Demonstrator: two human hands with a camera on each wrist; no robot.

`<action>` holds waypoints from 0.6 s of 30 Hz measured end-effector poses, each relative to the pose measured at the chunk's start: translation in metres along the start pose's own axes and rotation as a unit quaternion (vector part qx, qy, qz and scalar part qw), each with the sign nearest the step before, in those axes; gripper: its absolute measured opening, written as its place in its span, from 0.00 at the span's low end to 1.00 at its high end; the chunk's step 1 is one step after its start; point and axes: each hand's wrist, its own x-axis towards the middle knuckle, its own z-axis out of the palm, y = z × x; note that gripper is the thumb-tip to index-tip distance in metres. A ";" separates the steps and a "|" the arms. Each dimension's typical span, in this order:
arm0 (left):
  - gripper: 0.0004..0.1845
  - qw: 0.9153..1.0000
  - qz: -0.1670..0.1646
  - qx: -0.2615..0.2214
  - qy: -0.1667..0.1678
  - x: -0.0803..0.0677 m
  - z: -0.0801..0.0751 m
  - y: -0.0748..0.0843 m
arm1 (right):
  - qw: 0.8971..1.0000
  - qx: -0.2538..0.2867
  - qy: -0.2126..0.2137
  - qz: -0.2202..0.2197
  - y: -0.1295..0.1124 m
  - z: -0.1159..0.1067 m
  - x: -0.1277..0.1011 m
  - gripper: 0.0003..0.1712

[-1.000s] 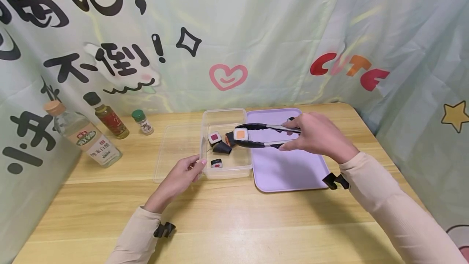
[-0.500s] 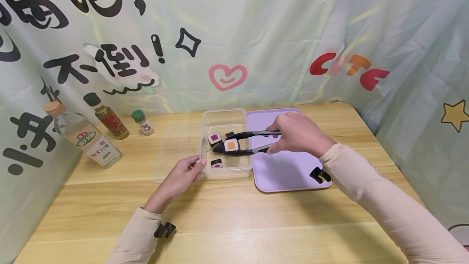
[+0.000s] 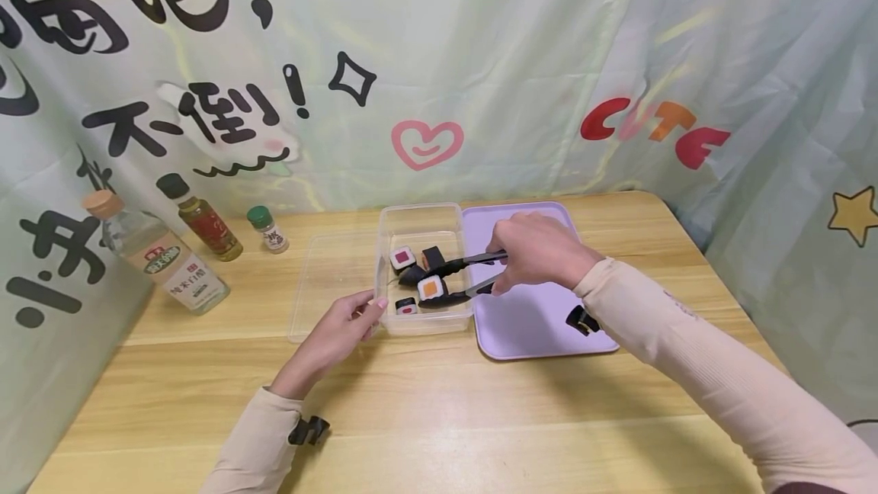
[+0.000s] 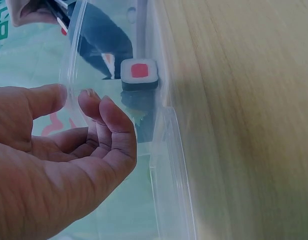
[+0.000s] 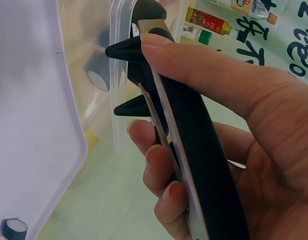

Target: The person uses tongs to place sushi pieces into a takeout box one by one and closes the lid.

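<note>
My right hand grips black tongs whose tips clamp a sushi piece with an orange centre, low inside the clear plastic box. In the right wrist view, fingers and thumb wrap the tongs from both sides. Other pieces lie in the box: a red-centred one at the back left, a small one at the front, and dark ones between them. My left hand pinches the box's front left rim, thumb on one side and fingers on the other, near the red-centred piece.
A purple tray lies right of the box, under my right wrist. The clear lid lies flat to the box's left. A vinegar bottle, an oil bottle and a small spice jar stand at the back left, before a hanging cloth.
The right hand has moved left and down, carrying the orange-centred piece in the tongs from above the box's right edge into the box. The left hand has stayed on the rim.
</note>
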 end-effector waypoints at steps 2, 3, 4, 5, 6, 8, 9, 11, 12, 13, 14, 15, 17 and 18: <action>0.20 1.000 0.001 0.000 0.000 0.000 0.000 0.000 | 1.000 -0.003 -0.004 0.002 -0.001 0.001 0.001 0.16; 0.20 1.000 0.002 0.000 -0.001 0.000 0.000 -0.001 | 1.000 -0.005 -0.006 0.004 -0.002 0.001 0.001 0.16; 0.20 1.000 0.003 -0.001 -0.001 0.000 0.000 -0.001 | 1.000 -0.006 -0.008 0.005 -0.002 0.001 0.002 0.16; 0.20 1.000 0.003 -0.001 -0.001 0.000 0.000 -0.001 | 1.000 -0.009 -0.010 0.005 -0.002 0.002 0.002 0.15; 0.20 1.000 0.003 -0.002 -0.001 0.000 0.000 -0.001 | 1.000 -0.011 -0.011 0.005 -0.003 0.002 0.002 0.15; 0.20 1.000 0.004 -0.003 -0.002 0.000 0.000 0.000 | 1.000 -0.015 -0.012 0.005 -0.003 0.002 0.003 0.15; 0.20 1.000 0.004 -0.004 -0.002 0.000 0.000 0.000 | 1.000 -0.016 -0.011 0.005 -0.003 0.002 0.003 0.15; 0.20 1.000 0.004 -0.004 -0.003 0.000 0.000 0.000 | 1.000 -0.018 -0.011 0.005 -0.003 0.003 0.004 0.15; 0.20 1.000 0.004 -0.005 -0.003 0.000 0.000 0.000 | 1.000 -0.018 -0.010 0.005 -0.003 0.003 0.004 0.15; 0.20 1.000 0.004 -0.005 -0.003 0.000 0.000 0.000 | 1.000 -0.016 -0.011 0.007 -0.003 0.003 0.004 0.15; 0.20 1.000 0.004 -0.004 -0.003 0.000 0.000 0.000 | 1.000 -0.014 -0.011 0.008 -0.003 0.002 0.004 0.16; 0.20 1.000 0.004 -0.004 -0.003 0.000 0.000 0.000 | 1.000 -0.012 -0.013 0.010 -0.002 0.002 0.004 0.16; 0.19 1.000 0.003 -0.005 -0.003 0.000 0.000 0.000 | 1.000 -0.006 -0.014 0.012 -0.002 0.002 0.003 0.16; 0.19 1.000 0.002 -0.005 -0.003 0.000 0.000 0.000 | 1.000 -0.004 -0.013 0.013 -0.001 0.002 0.003 0.17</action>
